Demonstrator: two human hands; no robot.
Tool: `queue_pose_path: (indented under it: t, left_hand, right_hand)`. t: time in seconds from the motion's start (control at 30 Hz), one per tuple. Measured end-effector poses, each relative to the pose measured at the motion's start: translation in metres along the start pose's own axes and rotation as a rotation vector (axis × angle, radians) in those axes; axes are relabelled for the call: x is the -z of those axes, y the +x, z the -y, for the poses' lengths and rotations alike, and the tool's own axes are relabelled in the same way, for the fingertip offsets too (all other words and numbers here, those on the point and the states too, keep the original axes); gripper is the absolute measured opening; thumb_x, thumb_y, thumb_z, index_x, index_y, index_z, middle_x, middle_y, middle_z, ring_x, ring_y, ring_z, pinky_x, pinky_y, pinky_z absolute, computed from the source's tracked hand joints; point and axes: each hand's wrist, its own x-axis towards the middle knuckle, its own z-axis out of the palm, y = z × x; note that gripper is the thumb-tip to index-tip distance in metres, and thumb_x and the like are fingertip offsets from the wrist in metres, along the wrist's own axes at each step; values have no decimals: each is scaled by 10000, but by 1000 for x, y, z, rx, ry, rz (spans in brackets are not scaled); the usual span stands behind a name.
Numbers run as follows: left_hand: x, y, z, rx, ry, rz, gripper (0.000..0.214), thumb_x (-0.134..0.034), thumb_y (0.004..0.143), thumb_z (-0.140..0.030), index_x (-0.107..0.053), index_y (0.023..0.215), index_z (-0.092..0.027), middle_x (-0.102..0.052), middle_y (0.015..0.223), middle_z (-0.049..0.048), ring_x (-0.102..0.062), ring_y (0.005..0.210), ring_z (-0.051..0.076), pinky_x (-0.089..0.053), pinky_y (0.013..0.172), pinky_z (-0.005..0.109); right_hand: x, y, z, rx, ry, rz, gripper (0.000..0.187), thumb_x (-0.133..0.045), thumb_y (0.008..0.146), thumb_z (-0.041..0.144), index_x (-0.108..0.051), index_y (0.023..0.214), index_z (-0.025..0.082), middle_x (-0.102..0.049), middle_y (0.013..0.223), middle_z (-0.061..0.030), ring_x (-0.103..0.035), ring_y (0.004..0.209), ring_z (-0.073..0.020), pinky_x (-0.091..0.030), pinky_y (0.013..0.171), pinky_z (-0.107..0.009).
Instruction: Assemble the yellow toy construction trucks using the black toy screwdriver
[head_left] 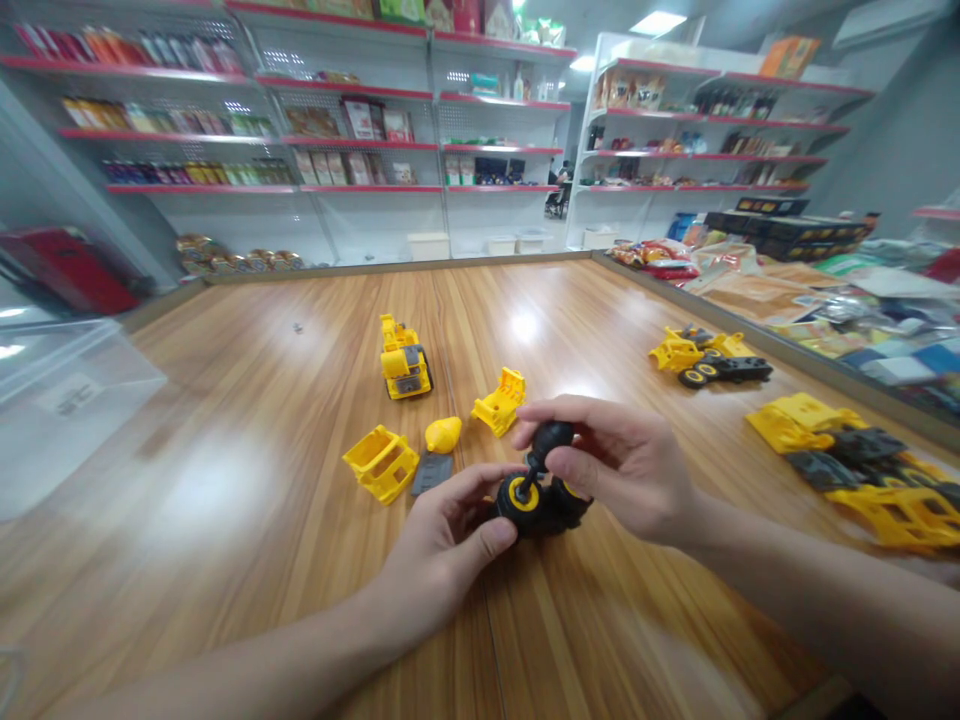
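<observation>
My left hand (457, 530) grips a black toy vehicle chassis (551, 515) with yellow-hubbed wheels, tilted so a wheel (523, 495) faces up. In my right hand (622, 465) is a small black screwdriver (551, 440), its round handle pinched between thumb and fingers. The screwdriver's tip meets the hub of that wheel. Just beyond my hands lie a yellow cab-like part (501, 402), a yellow drum-shaped piece (443, 435), a dark grey flat plate (432, 472) and a yellow open frame (381, 464). The chassis's far side is partly hidden by my fingers.
A yellow toy excavator (405, 358) stands farther back on the wooden table (262, 400). Toy parts (709, 357) lie at the right, with more yellow and black pieces (862, 470) nearer. At left is a clear plastic bin (67, 410). Packaged goods (795, 285) border the right edge.
</observation>
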Motion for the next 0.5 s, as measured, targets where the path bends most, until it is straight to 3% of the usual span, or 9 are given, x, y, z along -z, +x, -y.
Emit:
queue_pose_path:
  t: [0.1,0.23,0.4,0.5]
  left_hand:
    - [0,0,0,15,33,7,359,-681,823,-244,-608,1171,-200,-661,1154,92,-615,1043,244,-461,922,372]
    - [0,-1,0,17,55,-3,348,-674,829,-242,-596,1165,-202,-653,1161,87,-608,1030,227,-462,901,351]
    - [0,-1,-1,9,88,-4,324,-668,834,-250,-601,1146,-194,-653,1147,89,-609,1006,220,-460,901,352]
    - [0,-1,-1,18,93,-9,331,-674,829,-251,-597,1146,-193,-657,1132,88,-609,1005,220,-461,890,345]
  right_hand:
    - [1,1,0,10,-45,-13,298,-644,885,252,-644,1177,191,-664,986,-73,-629,882,-163,-548,683,-251]
    - [0,-1,0,18,-46,37,346,-530,947,245,-586,1285,196,-635,1165,-111,-623,963,-176,-536,679,-249]
    - [-2,0,-2,37,-77,-44,303,-643,882,232,-644,1185,225,-653,976,-55,-606,803,-138,-500,628,-243]
    - [-1,1,-1,80,-128,-54,262,-601,905,248,-680,1151,208,-627,1098,-88,-602,901,-164,-498,658,-259]
